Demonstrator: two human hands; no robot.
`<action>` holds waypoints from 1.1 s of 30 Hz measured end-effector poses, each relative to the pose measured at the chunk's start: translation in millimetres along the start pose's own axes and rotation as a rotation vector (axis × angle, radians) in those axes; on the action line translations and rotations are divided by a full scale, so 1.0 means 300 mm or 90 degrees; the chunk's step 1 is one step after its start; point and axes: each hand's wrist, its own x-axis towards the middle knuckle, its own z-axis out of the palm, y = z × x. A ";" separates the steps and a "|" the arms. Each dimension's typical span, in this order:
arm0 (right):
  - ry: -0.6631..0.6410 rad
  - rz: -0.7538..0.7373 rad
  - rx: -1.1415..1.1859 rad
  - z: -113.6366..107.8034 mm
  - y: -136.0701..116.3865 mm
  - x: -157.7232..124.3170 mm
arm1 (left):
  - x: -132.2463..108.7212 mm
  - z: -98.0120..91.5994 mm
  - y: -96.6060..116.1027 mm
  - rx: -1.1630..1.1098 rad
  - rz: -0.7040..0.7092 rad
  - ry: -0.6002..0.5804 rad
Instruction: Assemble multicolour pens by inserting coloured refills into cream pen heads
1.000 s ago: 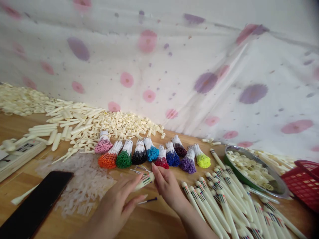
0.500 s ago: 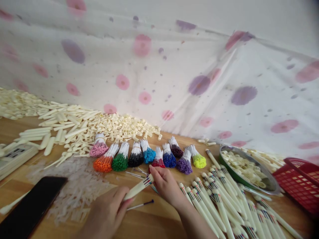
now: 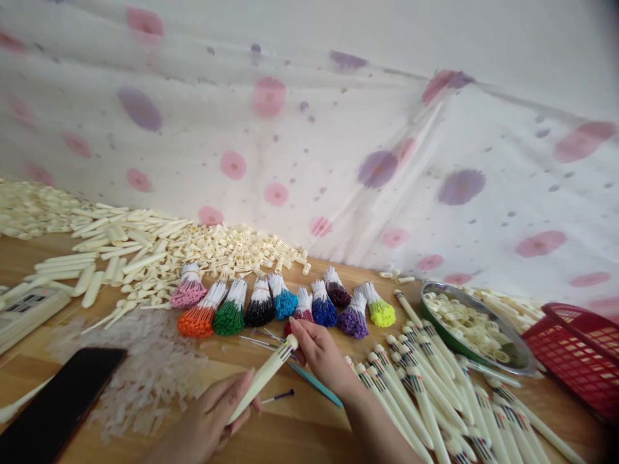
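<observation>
Pen (image 3: 264, 378), gripped in left hand (image 3: 220, 405), now shows more barrel; right hand (image 3: 318, 353) curled beside its top, grip undeterminable. Assembly appears near completion.

The pen (image 3: 264, 377) is cream with multicoloured stripes, the basket (image 3: 563, 345) is red, the sheet (image 3: 300, 151) white, spotted pink and purple.

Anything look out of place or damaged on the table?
One dark-blue-tipped stick lies alone near the left hand, apart from the coloured bundles, so it looks stray. No damage shows on the pen in that hand.
</observation>
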 end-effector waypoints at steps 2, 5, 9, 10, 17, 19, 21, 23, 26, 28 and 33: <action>-0.001 0.020 0.025 0.015 0.021 0.008 | -0.001 0.004 -0.014 0.077 0.069 0.066; 0.023 0.054 0.072 0.049 0.061 0.023 | 0.001 0.001 -0.032 0.262 0.207 0.173; 0.114 0.066 0.147 0.097 0.076 0.026 | 0.005 -0.004 -0.035 0.392 0.260 0.245; 0.138 0.061 0.164 0.103 0.070 0.024 | 0.006 0.000 -0.033 0.384 0.236 0.234; 0.255 -0.002 0.275 0.106 0.016 -0.002 | 0.023 0.063 -0.054 -0.062 0.108 0.050; 0.212 0.039 0.377 0.123 0.006 -0.008 | 0.023 0.073 -0.057 -0.135 0.111 0.055; 0.111 0.103 0.491 0.151 -0.006 -0.018 | 0.020 0.082 -0.054 -0.184 0.111 0.064; 0.021 0.146 0.558 0.177 -0.022 -0.030 | 0.017 0.090 -0.051 -0.225 0.104 0.069; -0.039 0.173 0.600 0.197 -0.035 -0.043 | 0.013 0.098 -0.047 -0.252 0.096 0.067; -0.052 0.181 0.604 0.198 -0.033 -0.045 | 0.013 0.100 -0.046 -0.249 0.093 0.074; -0.048 0.162 0.597 0.196 -0.013 -0.043 | 0.006 0.099 -0.043 -0.243 0.074 0.092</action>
